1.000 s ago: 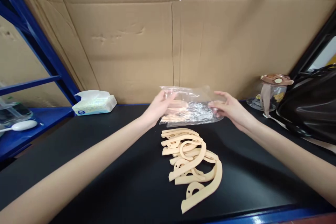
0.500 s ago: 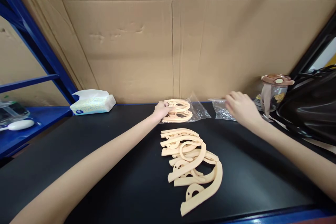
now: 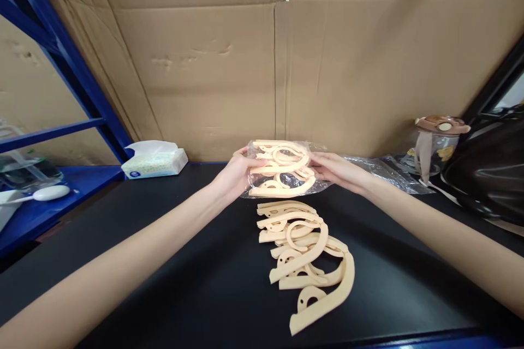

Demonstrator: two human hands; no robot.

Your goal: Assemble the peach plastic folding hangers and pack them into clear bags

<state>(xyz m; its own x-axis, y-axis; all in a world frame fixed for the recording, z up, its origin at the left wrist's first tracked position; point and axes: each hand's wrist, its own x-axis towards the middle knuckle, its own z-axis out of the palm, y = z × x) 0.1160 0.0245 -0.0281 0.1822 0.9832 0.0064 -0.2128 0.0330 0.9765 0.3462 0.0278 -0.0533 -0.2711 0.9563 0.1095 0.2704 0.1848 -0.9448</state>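
A clear plastic bag [image 3: 321,188] with beige folding hangers [image 3: 282,192] inside is held up between both hands over the far part of the table. My left hand [image 3: 236,174] grips its left side, thumb across the front and fingers partly hidden behind. At the right edge, my right hand [image 3: 338,170] pinches the bag, with its fingertips partly covered by plastic. Below them, a pile of loose beige folding hangers [image 3: 323,308] overlaps in a slanting row on the black tabletop [image 3: 196,289].
Behind the right hand lies another clear plastic bag [image 3: 393,174], flattened. A drinking bottle [image 3: 440,139] and a shiny black bag [image 3: 487,169] stand at the right. A tissue pack [image 3: 155,161] sits at the back left. Cardboard [image 3: 213,82] forms the back wall, with a blue frame [image 3: 88,87] at left.
My right hand has come left from the flattened bag to the hanger bag and closed on its edge. The hanger bag has risen off the table and tilted toward me.
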